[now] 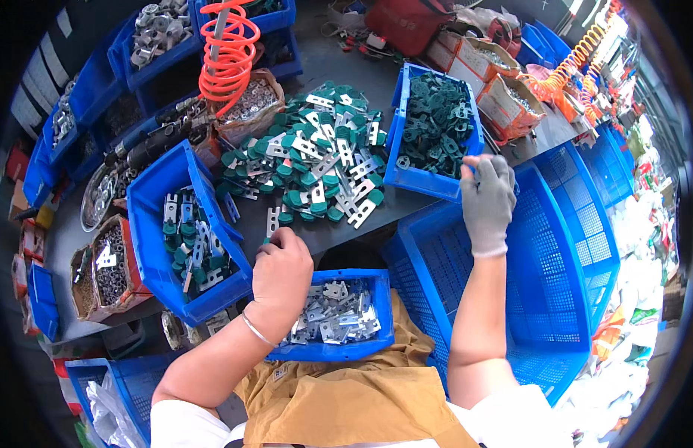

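My bare left hand [282, 270] is at the table's near edge, fingers curled into a pinch. A bit of green shows at its fingertips, but the fingers hide the rest. Just beyond lies a slotted metal plate [273, 222], at the edge of a heap of metal plates with green ends [316, 153]. In a grey glove with bare fingertips, my right hand [490, 201] is at the near right corner of a blue bin [425, 181] of dark green plastic parts [437, 116]. Its fingers are bent together; whatever they hold is too small to make out.
A blue bin [156, 187] of green-ended plates stands left. On my lap sits a blue bin [384, 299] of small metal brackets [339, 313]. Large blue crates [544, 284] stand right. An orange coiled hose [225, 63] hangs above boxes of small hardware [249, 104].
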`<state>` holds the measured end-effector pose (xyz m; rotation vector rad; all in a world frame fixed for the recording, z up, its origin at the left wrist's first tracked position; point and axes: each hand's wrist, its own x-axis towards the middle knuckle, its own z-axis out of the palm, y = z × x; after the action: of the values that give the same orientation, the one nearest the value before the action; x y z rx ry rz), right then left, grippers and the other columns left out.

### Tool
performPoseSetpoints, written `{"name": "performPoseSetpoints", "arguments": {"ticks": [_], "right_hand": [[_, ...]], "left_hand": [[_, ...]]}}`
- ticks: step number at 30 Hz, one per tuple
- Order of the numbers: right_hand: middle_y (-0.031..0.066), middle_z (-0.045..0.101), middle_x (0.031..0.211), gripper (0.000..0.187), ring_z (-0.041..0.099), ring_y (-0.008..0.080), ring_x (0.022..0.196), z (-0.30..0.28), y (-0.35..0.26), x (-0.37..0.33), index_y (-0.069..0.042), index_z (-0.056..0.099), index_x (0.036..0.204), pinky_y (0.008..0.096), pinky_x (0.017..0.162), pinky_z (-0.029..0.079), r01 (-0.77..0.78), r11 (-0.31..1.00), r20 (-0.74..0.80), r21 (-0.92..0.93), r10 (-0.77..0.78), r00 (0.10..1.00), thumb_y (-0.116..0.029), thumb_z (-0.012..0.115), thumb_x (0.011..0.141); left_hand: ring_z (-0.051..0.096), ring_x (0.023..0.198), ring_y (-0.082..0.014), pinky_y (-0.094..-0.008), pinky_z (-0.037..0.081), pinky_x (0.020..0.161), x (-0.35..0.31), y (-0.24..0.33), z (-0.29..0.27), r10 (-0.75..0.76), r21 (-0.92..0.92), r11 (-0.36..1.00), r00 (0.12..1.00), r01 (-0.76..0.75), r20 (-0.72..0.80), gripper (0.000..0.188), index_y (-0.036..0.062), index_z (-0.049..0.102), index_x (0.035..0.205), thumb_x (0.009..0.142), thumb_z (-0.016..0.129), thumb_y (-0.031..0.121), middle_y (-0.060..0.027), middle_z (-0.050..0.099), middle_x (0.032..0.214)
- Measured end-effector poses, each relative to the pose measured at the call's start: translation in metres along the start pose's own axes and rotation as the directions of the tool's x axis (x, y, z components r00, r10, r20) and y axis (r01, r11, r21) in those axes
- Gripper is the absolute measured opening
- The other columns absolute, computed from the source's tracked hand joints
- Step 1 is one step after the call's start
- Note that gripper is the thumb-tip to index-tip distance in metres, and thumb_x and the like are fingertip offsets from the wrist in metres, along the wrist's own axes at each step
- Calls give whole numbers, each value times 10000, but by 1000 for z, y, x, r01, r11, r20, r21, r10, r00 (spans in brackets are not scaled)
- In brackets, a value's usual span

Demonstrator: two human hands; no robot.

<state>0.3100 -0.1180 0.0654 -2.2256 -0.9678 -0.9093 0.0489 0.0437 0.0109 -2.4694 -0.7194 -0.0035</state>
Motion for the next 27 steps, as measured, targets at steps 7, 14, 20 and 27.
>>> {"name": "performPoseSetpoints", "arguments": {"ticks": [7,14,20,27], "right_hand": [[6,590,1108,144,533,282,1064,20,-2,18,-156,717,845,451,924,448,116,961,64,-253,-103,993,-199,795,732],[40,649,981,132,570,274,1006,17,9,29,-128,752,825,385,899,453,53,997,216,49,-62,974,-221,803,746],[100,665,895,117,640,279,897,9,15,38,-42,740,861,377,821,487,-214,938,327,273,119,938,-151,732,818],[21,613,911,179,595,255,916,-14,-120,-63,-181,659,784,419,866,421,277,796,140,538,-409,902,-129,806,697]], "left_hand": [[644,851,-254,-339,530,742,11,-4,11,-256,-148,957,966,250,-23,146,22,621,957,856,584,121,-119,608,918],[621,870,-245,-344,519,755,16,-26,-17,-248,-192,952,969,239,-23,107,60,602,927,832,603,109,-92,583,950],[698,876,-275,-357,582,717,8,-45,-57,-344,-891,441,937,109,-56,106,-16,587,1038,950,547,28,-151,645,1039],[643,1079,-170,-351,553,921,-25,16,-38,237,123,-971,856,203,459,394,13,518,1362,1036,547,233,-84,652,1182]]}}
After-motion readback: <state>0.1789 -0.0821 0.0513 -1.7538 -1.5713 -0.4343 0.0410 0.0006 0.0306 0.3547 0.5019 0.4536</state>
